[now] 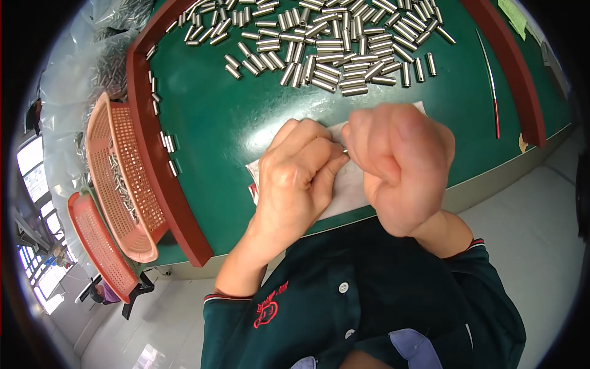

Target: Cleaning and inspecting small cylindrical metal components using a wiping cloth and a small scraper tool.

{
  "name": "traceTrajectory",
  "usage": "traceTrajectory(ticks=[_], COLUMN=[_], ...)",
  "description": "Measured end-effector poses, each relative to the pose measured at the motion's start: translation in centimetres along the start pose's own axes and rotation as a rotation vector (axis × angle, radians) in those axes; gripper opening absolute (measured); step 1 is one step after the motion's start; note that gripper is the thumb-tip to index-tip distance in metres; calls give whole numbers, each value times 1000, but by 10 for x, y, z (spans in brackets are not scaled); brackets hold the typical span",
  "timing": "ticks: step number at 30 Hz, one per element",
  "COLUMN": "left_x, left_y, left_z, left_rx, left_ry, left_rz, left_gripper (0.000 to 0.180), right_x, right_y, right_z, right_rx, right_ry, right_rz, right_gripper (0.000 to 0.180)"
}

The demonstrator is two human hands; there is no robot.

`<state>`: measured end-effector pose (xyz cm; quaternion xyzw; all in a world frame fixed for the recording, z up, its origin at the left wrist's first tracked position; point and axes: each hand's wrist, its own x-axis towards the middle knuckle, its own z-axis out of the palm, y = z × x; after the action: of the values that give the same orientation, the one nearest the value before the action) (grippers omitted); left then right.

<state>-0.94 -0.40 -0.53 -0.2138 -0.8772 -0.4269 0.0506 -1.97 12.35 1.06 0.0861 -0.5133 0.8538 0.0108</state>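
Note:
Over a pale cloth (344,195) at the table's near edge, my two hands are close together. My left hand (289,169) is closed, its thumb and forefinger pinched. A small shiny tip shows between the hands, too little of it to name. My right hand (405,169) is curled into a fist and slightly blurred; whatever lies inside it is hidden. Beyond the hands, many loose silver metal cylinders (332,52) lie spread on the green tabletop (215,129).
A raised red-brown wooden rim (161,178) borders the table. A thin tool with a red handle (497,123) lies at right. Outside the left rim stand an orange plastic basket (144,184) holding small metal parts and a second basket (101,246). Clear plastic bags (74,80) sit behind.

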Motion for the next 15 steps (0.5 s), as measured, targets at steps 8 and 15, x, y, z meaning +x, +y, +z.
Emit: traceTrajectory(ticks=[8,15], left_x=[-8,1], left_y=[9,-2], left_z=[-5,-32], left_rx=[17,-1222], left_ry=[3,132], left_rz=[-107,-616], left_gripper=[14,13], right_x=[3,2], right_y=[-1,0], right_z=[-5,-7], right_rx=[118,234], right_ry=[107,135], right_rz=[16,8], right_gripper=[40,41])
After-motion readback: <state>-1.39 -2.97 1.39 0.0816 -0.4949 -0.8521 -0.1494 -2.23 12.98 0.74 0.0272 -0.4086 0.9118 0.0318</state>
